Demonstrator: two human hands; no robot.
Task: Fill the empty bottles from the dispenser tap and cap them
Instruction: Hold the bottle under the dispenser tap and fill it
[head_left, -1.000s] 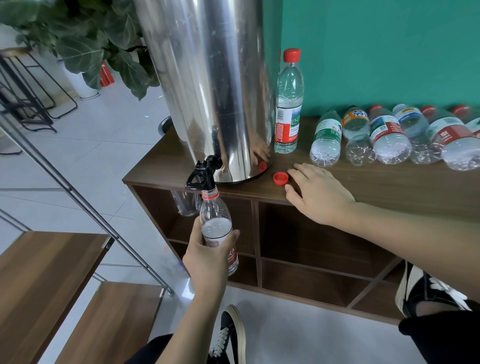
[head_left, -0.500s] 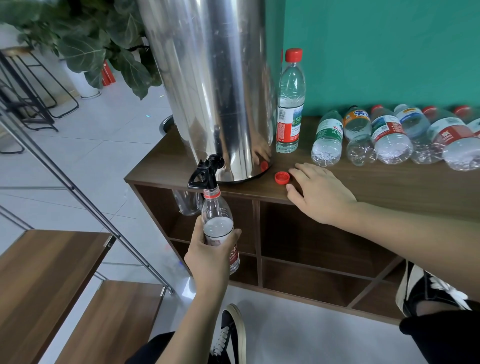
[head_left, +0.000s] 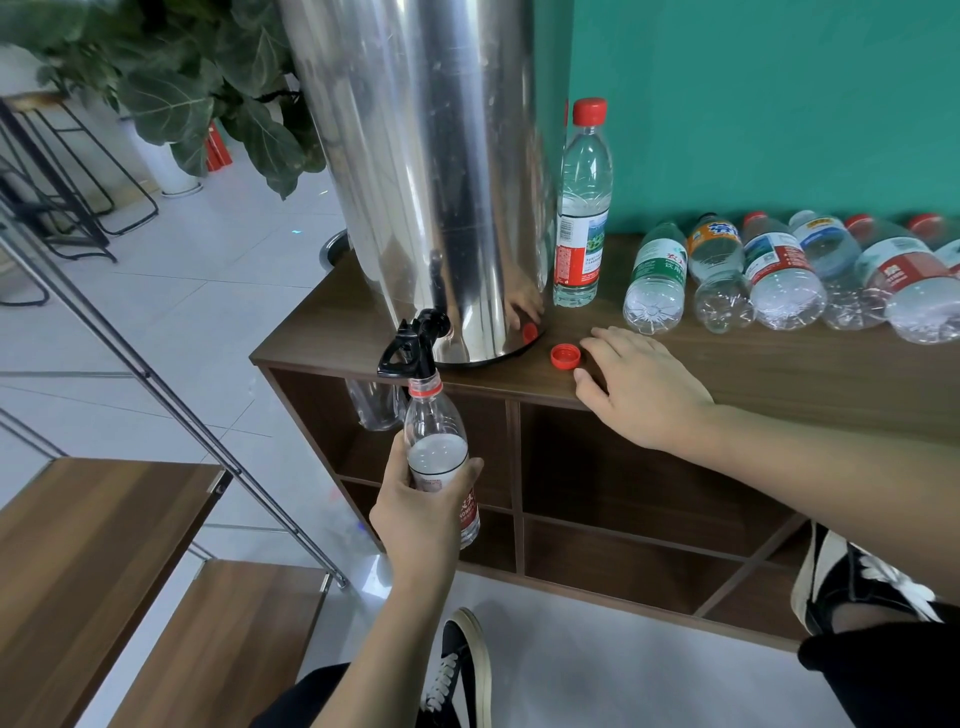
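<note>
You are at the filling step: your left hand (head_left: 421, 512) grips the bottle (head_left: 439, 457) round its label, fingers and thumb curled about it, holding its open mouth directly beneath the black tap (head_left: 413, 345) of the steel dispenser (head_left: 431, 171), in front of the cabinet (head_left: 753, 374) edge. Water appears to stand at about shoulder height, so filling looks nearly done. Your right hand (head_left: 641, 387) lies flat on the cabinet top, fingers straight, holding nothing, with fingertips just beside the loose red cap (head_left: 565, 356). The next move, in my judgement, calls for shutting the tap, then picking up that cap and screwing it on. The held bottle's red label shows white letters, largely covered and not legible. One capped bottle (head_left: 583, 208) stands upright beside the dispenser; its label print is too small to read. Empties (head_left: 779, 275) lie on their sides further right; their labels carry writing I cannot make out.
</note>
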